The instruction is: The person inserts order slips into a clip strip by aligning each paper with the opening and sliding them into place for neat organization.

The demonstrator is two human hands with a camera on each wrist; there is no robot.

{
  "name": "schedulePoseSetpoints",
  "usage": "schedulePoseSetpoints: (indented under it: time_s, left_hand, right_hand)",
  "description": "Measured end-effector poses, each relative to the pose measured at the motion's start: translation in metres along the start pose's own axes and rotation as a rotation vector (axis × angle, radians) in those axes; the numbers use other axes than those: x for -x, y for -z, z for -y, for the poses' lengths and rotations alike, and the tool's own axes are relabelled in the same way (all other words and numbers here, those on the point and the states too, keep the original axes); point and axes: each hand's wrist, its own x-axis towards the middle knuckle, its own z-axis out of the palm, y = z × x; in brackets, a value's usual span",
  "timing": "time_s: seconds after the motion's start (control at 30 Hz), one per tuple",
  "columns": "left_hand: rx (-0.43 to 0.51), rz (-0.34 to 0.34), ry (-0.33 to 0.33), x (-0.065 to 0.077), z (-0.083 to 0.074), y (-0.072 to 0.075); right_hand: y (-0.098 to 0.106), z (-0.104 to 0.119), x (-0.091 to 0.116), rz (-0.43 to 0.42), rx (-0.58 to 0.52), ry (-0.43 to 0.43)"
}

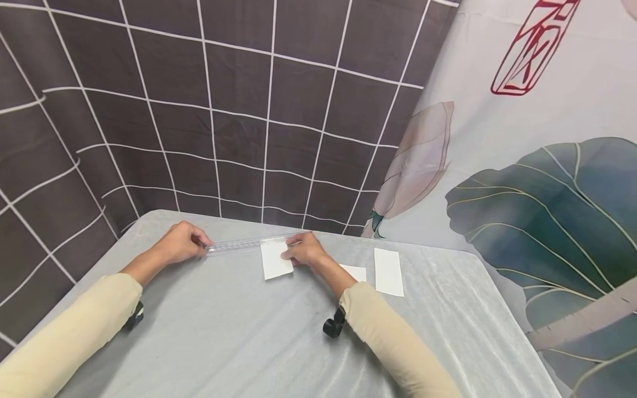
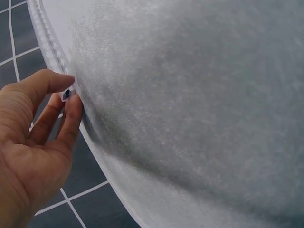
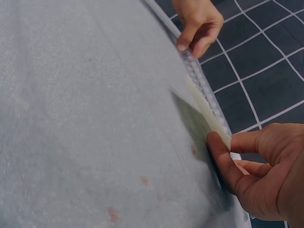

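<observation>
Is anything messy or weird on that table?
Maybe: in the right wrist view, a few reddish spots mark the grey cloth near the right hand. They look like stains, since the cloth around them is plain.

The cloth (image 1: pixel 224 342) between the sleeves (image 1: pixel 74 331) offers passage; beyond, the clear strip (image 1: pixel 234 245) and dark curtain (image 1: pixel 239 83) block.

Before you: cloth-covered table (image 1: pixel 199 342), far corners rounded. Cloth (image 1: pixel 463 309) pale grey, soft-napped, shallow creases toward your right. White card (image 1: pixel 389 272) flat on right part, long sides running away from you. Second card (image 1: pixel 355 272), also white, just left, apart, partly hidden by your right forearm (image 1: pixel 334 275). Faint reddish spots (image 3: pixel 112 214) on cloth, right wrist view.
</observation>
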Motion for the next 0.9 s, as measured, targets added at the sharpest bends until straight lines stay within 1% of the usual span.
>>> schedulePoseSetpoints:
  time_s: [0.07,0.27,0.43,0.7,0.9]
  left_hand:
    - [-0.001,-0.006,0.002,0.001,0.000,0.001]
    - [0.010,0.007,-0.007,0.001,-0.002,0.001]
    - [0.002,0.001,-0.009,0.000,-0.001,0.001]
    - [0.008,0.000,-0.007,0.001,0.000,0.001]
    - [0.012,-0.004,-0.014,0.000,0.001,0.000]
  right_hand:
    - [-0.002,0.002,-0.001,0.006,0.005,0.003]
    - [-0.010,0.005,0.001,0.006,0.001,0.008]
    - [-0.017,0.008,0.001,0.017,-0.013,0.017]
    - [-0.026,0.015,0.003,0.023,0.002,0.019]
    - [-0.032,0.016,0.003,0.037,-0.011,0.022]
